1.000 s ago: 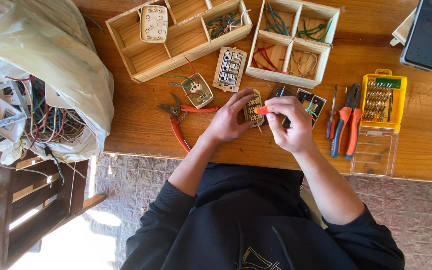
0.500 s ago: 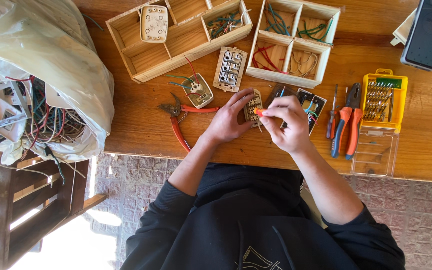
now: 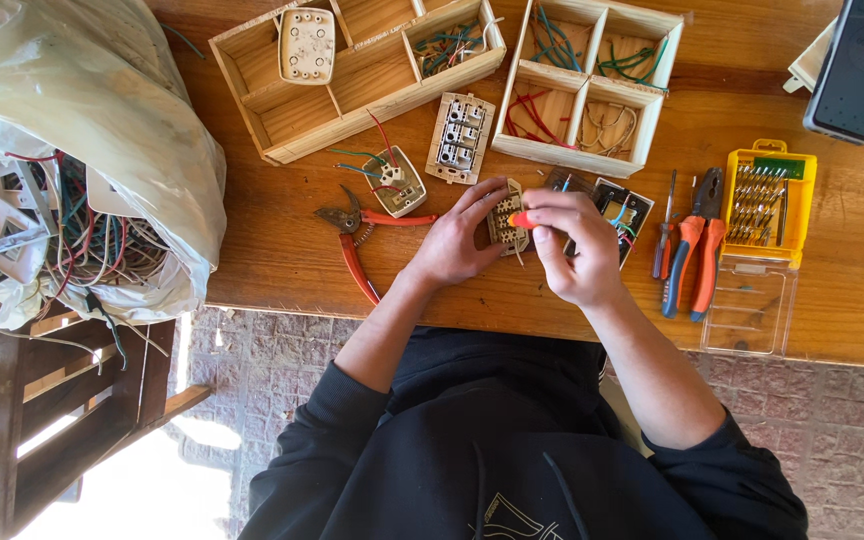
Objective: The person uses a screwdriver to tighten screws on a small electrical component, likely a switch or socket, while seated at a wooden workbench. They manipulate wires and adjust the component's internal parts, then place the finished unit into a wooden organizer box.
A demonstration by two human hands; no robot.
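Observation:
My left hand (image 3: 457, 238) grips a small beige switch module (image 3: 505, 217) upright on the wooden table (image 3: 282, 250). My right hand (image 3: 572, 245) is closed round a small orange-handled screwdriver (image 3: 520, 219), whose tip is against the module. Red-handled cutters (image 3: 357, 240) lie just left of my left hand. A dark module with coloured wires (image 3: 624, 208) lies behind my right hand.
Two partitioned wooden trays (image 3: 297, 120) (image 3: 642, 75) hold wire offcuts and a white cover plate (image 3: 307, 45). Loose switch parts (image 3: 459, 138) (image 3: 393, 181) lie between them. Orange pliers (image 3: 697, 250), a yellow bit case (image 3: 767, 200), a phone (image 3: 860, 65) and a plastic bag of wiring (image 3: 72, 160) surround.
My right hand has turned the screwdriver slightly and shifted a little towards the module. My left hand keeps its hold.

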